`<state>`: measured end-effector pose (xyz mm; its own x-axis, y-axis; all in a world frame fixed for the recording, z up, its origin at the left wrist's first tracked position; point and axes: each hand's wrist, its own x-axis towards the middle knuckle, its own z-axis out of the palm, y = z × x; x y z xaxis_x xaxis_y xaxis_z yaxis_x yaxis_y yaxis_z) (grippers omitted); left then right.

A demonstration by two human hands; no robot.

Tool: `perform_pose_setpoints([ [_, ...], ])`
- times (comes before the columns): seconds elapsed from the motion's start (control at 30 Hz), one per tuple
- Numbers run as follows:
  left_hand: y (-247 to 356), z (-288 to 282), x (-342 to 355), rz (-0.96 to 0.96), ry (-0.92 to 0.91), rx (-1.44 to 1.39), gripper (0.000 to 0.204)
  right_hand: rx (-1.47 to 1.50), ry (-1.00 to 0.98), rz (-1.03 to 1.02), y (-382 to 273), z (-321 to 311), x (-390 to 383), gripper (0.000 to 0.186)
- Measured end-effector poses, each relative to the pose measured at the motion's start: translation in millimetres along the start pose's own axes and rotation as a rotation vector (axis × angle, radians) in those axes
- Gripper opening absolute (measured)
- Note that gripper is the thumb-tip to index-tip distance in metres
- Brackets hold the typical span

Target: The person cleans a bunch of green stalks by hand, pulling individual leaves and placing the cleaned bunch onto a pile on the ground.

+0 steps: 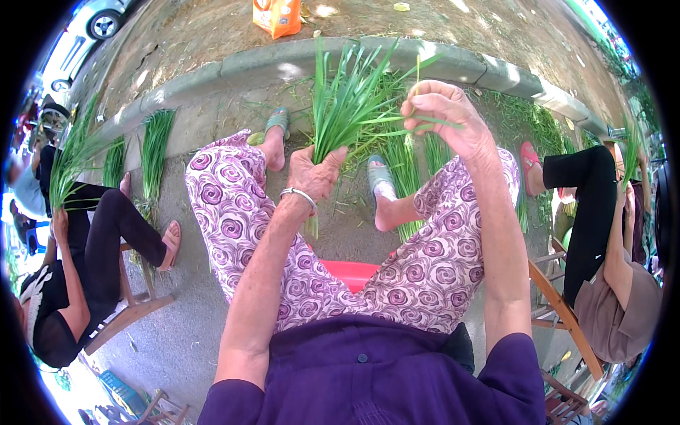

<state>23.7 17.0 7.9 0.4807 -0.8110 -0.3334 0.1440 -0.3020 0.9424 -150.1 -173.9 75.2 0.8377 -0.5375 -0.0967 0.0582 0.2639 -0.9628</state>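
A bunch of long, flat-leaved Chinese chives (346,106) fans upward and away from me, its lower stalks gripped in the fist of my left hand (315,173). To the right of the bunch, my right hand (453,120) is raised with thumb and fingers pinched on a thin yellowish chive leaf (417,71). Green leaf tips from the bunch reach across to those fingers. Below, on the ground between and beside my feet, lie more chives (402,170) and loose trimmings.
Beyond my feet runs a concrete curb (283,67), with an orange bag (278,15) on the dirt behind it. People sit close on both sides; the left one holds chives (74,152). A wooden chair (567,319) is at right, and a red seat (350,273) shows beneath me.
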Motion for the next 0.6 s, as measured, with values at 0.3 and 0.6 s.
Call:
perform_pose_setpoints([
  [0.3,-7,-3,6,0.16,0.134,0.049,0.026,-0.628,-0.037,0.156,3,20,-1,0.025],
  [0.6,-4,-3,4,0.118,0.121,0.101,0.03,-0.833,-0.054,0.223,10,22,0,0.025],
])
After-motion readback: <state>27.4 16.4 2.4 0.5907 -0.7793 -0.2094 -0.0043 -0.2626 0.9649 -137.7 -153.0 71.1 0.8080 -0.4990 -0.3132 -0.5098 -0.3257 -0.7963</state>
